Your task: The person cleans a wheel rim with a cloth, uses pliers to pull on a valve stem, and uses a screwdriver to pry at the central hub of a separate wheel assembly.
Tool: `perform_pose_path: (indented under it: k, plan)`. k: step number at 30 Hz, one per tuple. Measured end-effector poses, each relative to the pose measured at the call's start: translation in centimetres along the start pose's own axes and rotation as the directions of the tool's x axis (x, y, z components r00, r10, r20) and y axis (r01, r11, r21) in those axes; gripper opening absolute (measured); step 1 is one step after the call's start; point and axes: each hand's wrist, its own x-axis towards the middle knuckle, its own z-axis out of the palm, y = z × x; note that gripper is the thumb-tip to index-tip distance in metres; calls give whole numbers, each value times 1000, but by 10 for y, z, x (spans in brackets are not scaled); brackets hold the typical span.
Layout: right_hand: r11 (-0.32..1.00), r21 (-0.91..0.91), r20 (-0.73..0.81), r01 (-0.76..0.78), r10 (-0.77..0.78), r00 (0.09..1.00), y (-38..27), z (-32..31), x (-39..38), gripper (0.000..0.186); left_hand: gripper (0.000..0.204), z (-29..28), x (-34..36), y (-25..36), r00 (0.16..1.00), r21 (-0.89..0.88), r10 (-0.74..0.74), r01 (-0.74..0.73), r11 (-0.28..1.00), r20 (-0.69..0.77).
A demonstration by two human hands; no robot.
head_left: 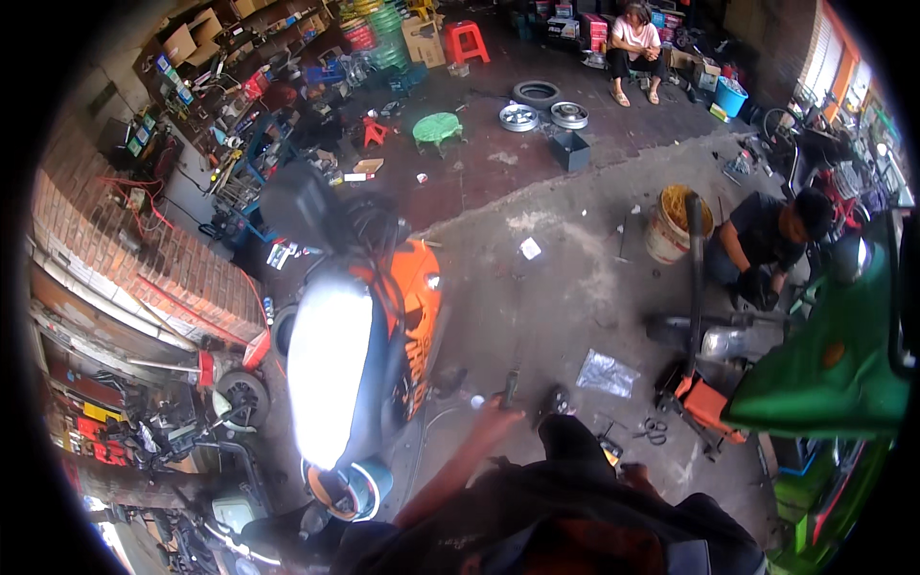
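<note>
Gripping a slim, dark greenish handheld tool (513,384), the left hand (502,410) is above the grey concrete floor (498,307), to the right of an orange-and-black scooter (418,297). Well apart from it, the right hand (634,473) is near a small yellow-and-black object (610,450) and dark metal scissors (654,431); whether it grasps anything, I cannot tell.

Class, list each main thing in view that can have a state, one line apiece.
Left hand: closed around slim tool
Right hand: partly hidden, grip unclear
Orange motorcycle: upright
Tall red stool: upright
Tyre: lying flat
Dark box: open-topped
Pale bucket: uncovered
Silver packet: lying flat
</note>
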Motion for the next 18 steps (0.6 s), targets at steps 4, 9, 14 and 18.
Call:
perform_pose_path:
  k: [4, 9, 14, 18]
  plan:
    - [869, 475, -400, 138, 74, 913, -195, -189, 124, 23, 35, -16, 78, 77, 997, -306, -79, 68, 950, -24]
    - [685, 629, -351, 368, -172, 921, -451, -356, 206, 28, 32, -42, 192, 131, 994, -511, -58, 5, 860, -89]
    - [694, 495, -231, 523, -475, 849, -589, -414, 294, 35, 19, -76, 334, 188, 998, -616, -44, 1, 788, -54]
    - [689, -25, -68, 724, -724, 687, -632, -451, 387, 34, 16, -105, 481, 145, 994, -703, -94, 32, 710, -49]
